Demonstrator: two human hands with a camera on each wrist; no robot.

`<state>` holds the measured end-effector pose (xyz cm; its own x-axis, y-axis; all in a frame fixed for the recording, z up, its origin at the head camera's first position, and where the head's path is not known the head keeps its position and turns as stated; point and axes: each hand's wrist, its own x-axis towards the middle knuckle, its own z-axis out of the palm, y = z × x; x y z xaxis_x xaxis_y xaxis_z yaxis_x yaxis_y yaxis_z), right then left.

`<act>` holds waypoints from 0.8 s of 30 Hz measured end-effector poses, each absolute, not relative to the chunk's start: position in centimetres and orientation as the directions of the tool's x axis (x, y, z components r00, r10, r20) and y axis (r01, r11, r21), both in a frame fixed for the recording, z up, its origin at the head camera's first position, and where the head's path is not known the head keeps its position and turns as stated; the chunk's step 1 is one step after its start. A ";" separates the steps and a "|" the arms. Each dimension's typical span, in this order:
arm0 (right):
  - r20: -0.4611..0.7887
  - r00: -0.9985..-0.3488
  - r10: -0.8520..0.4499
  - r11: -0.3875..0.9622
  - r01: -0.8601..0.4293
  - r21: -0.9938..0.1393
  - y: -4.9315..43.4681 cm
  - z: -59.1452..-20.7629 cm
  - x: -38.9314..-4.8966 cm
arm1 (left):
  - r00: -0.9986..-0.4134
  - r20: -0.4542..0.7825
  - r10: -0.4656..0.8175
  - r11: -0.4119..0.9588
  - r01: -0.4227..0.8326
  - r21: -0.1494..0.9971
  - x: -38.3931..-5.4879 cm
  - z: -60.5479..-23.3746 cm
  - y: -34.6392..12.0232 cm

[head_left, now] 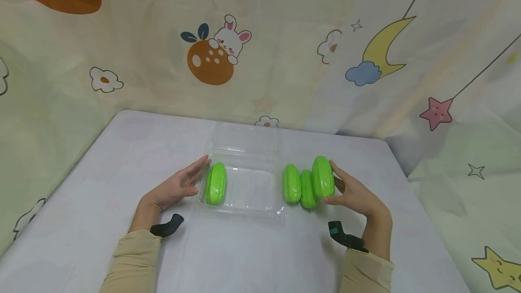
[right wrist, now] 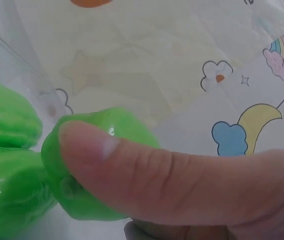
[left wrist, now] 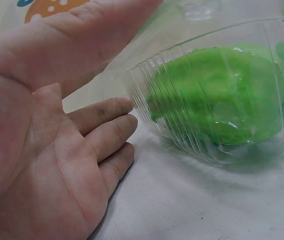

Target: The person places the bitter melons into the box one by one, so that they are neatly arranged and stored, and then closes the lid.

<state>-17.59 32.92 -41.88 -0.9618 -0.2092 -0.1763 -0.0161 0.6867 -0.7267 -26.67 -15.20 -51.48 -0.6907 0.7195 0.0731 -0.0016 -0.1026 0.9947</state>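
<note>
A clear plastic clamshell box lies with its lid folded back. Inside, along its left wall, rests one glossy green gourd-like piece, seen through the ribbed wall in the left wrist view. My left hand is just outside that wall, fingers extended and holding nothing; whether the fingertips touch the plastic I cannot tell. My right hand grips another green gourd-like piece between thumb and fingers, to the right of the box. Left of it are two similar pieces, one by the box and a partly covered one.
A white-covered table carries everything. Behind it hangs a printed cloth with rabbits, moons and stars. Each wrist wears a black camera mount, the left one and the right one.
</note>
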 end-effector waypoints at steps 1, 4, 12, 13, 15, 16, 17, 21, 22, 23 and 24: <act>-0.175 -0.962 -0.210 0.687 -0.018 -0.727 32.9 -41.9 -17.6 | -0.690 0.075 0.720 -0.104 0.000 0.995 -26.7 -51.5 -15.2; -0.171 -0.961 -0.218 0.690 -0.028 -0.724 32.8 -42.0 -17.7 | -0.690 0.077 0.720 -0.103 0.004 0.995 -26.6 -51.5 -15.3; -0.157 -0.957 -0.243 0.664 -0.046 -0.746 32.6 -42.1 -18.0 | -0.690 0.069 0.721 -0.092 0.004 0.996 -26.7 -51.4 -15.3; -0.155 -0.957 -0.246 0.661 -0.048 -0.749 32.6 -42.1 -18.0 | -0.690 0.070 0.721 -0.091 0.006 0.996 -26.7 -51.4 -15.3; -0.153 -0.956 -0.252 0.659 -0.053 -0.750 32.5 -42.0 -18.1 | -0.691 0.068 0.720 -0.089 0.005 0.996 -26.7 -51.4 -15.3; -0.151 -0.955 -0.255 0.658 -0.057 -0.751 32.5 -42.0 -18.1 | -0.692 0.069 0.719 -0.089 0.007 0.996 -26.7 -51.4 -15.3; -0.150 -0.954 -0.258 0.657 -0.060 -0.752 32.4 -42.0 -18.1 | -0.692 0.070 0.719 -0.089 0.009 0.996 -26.7 -51.4 -15.3; -0.148 -0.954 -0.262 0.663 -0.066 -0.746 32.3 -41.9 -18.1 | -0.694 0.071 0.716 -0.088 0.010 0.996 -26.6 -51.3 -15.3; -0.148 -0.954 -0.262 0.664 -0.066 -0.745 32.3 -41.9 -18.1 | -0.694 0.071 0.717 -0.089 0.010 0.996 -26.6 -51.3 -15.3; -0.149 -0.954 -0.260 0.666 -0.066 -0.743 32.3 -41.9 -18.1 | -0.694 0.072 0.717 -0.090 0.010 0.996 -26.6 -51.3 -15.3; -0.150 -0.955 -0.258 0.669 -0.064 -0.740 32.2 -41.8 -18.1 | -0.693 0.073 0.717 -0.091 0.011 0.996 -26.6 -51.3 -15.3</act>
<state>-18.12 32.23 -41.83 -0.9545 -0.2577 -0.1499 -0.0644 0.6690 -0.7405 -26.65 -15.28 -51.30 -0.6934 0.7169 0.0730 0.0112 -0.0905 0.9958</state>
